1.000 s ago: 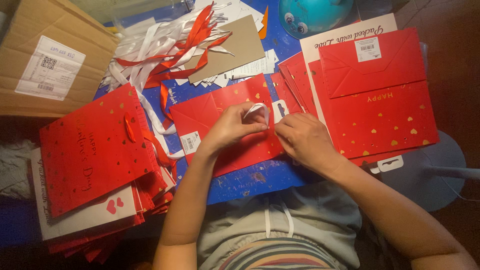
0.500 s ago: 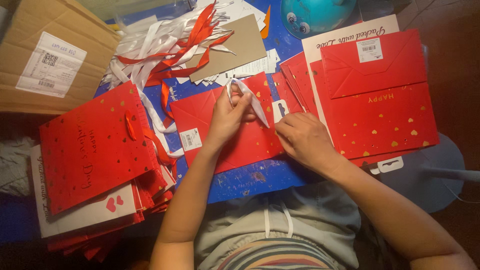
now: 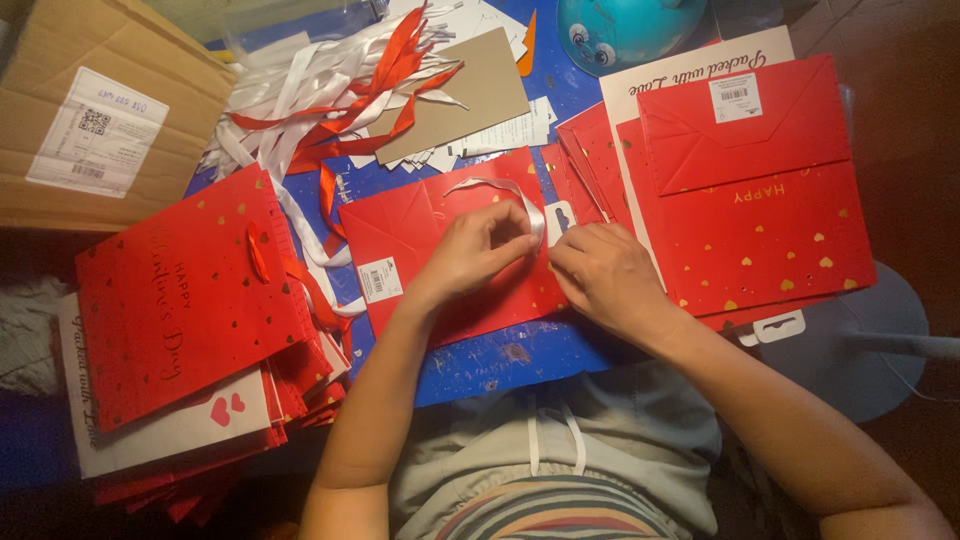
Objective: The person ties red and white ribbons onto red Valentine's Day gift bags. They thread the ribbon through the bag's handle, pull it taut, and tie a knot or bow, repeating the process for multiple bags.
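1. At the far left a cardboard box sits beside a stack of red gift bags whose lower bags fan out over the desk edge; a nudge from the left elbow could tip them to the floor.
2. The tangled ribbon pile lies just behind the work; loose ends could snag the white ribbon as it is pulled.
3. The left hand presses on the flat red bag at the desk's middle, its grip closed on the white ribbon, which arches over the bag's top edge. A hard tug could tear the paper at the hole.
4. The right hand, touching the bag's right edge, pinches something; I cannot tell what. A slip there could crease the bag.
5. The finished-looking bags at right lie close enough to be shoved by the right forearm.
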A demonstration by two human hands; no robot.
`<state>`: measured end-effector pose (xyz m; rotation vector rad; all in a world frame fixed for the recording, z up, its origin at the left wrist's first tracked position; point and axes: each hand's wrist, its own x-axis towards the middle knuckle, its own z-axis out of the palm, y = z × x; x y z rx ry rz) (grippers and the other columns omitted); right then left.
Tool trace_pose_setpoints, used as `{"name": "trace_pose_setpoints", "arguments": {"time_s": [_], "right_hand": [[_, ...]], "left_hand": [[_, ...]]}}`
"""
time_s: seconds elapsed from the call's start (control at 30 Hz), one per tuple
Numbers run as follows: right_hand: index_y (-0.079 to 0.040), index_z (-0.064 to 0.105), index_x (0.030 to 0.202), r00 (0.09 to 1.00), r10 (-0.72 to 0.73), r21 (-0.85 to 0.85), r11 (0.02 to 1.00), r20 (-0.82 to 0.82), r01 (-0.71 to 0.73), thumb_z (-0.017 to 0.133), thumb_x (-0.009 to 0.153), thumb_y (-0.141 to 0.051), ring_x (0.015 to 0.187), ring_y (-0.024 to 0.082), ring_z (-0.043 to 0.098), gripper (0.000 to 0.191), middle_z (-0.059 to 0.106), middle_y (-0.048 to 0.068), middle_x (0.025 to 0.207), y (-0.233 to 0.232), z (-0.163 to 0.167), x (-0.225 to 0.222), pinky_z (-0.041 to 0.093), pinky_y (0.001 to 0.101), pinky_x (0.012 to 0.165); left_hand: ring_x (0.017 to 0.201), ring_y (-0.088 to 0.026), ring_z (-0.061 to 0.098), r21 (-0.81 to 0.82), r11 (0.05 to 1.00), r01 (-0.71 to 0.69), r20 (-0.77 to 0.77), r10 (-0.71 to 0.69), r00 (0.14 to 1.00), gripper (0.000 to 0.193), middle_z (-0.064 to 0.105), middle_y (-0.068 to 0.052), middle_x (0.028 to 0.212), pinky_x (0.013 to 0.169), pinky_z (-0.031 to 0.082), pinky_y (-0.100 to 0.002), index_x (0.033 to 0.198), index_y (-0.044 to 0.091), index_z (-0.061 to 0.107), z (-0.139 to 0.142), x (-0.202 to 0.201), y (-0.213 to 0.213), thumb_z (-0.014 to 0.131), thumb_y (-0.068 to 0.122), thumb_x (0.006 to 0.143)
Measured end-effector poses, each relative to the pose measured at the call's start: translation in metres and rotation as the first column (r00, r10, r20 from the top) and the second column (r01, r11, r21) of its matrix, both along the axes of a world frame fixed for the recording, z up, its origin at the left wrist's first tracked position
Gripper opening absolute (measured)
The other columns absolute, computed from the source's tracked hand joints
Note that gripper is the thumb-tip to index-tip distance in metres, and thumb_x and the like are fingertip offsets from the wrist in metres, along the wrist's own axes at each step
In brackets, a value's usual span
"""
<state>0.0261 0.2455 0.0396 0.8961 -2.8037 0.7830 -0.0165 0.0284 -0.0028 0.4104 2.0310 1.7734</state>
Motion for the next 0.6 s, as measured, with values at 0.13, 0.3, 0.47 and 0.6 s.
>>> {"name": "trace_pose_setpoints", "arguments": {"time_s": [0.13,0.3,0.47,0.6], "right_hand": [[-0.005,0.068,0.092,1.000,0.003,0.007,1.000,0.003,-0.003,0.071,0.084,-0.010,0.086,0.029,0.063,0.009,0.064,0.009,0.088,0.000,-0.001,-0.001,0.048,0.0430,0.080],[-0.005,0.067,0.092,1.000,0.001,0.014,1.000,0.013,-0.001,0.070,0.084,-0.009,0.086,0.030,0.063,0.009,0.063,0.010,0.086,0.001,-0.003,-0.003,0.047,0.0431,0.080],[-0.005,0.067,0.091,1.000,0.008,-0.005,1.000,0.006,-0.008,0.070,0.085,-0.010,0.086,0.030,0.062,0.009,0.062,0.010,0.086,0.002,-0.003,-0.002,0.047,0.0432,0.080],[-0.006,0.068,0.089,1.000,0.001,0.011,1.000,0.015,-0.001,0.071,0.085,-0.011,0.085,0.029,0.062,0.007,0.062,0.010,0.085,0.002,-0.003,-0.002,0.047,0.0427,0.079]], "left_hand": [[0.084,-0.012,0.072,0.097,0.993,-0.061,0.075,0.054,0.996,0.014,0.074,-0.006,0.088,0.077,0.059,-0.029,0.100,0.001,0.062,-0.010,-0.003,0.002,0.069,0.013,0.097],[0.086,-0.017,0.075,0.419,0.879,-0.228,0.359,0.070,0.931,0.014,0.075,-0.009,0.091,0.080,0.062,-0.034,0.107,0.005,0.053,-0.017,-0.013,-0.001,0.059,0.017,0.102],[0.080,-0.013,0.068,0.521,0.816,-0.251,0.364,0.054,0.930,0.015,0.066,-0.004,0.085,0.080,0.061,-0.035,0.114,0.006,0.056,-0.022,-0.013,-0.005,0.060,0.018,0.107],[0.080,-0.011,0.065,0.638,0.710,-0.298,0.389,0.038,0.921,0.014,0.065,-0.002,0.087,0.086,0.060,-0.036,0.114,0.004,0.060,-0.018,-0.015,-0.021,0.064,0.017,0.108]]}}
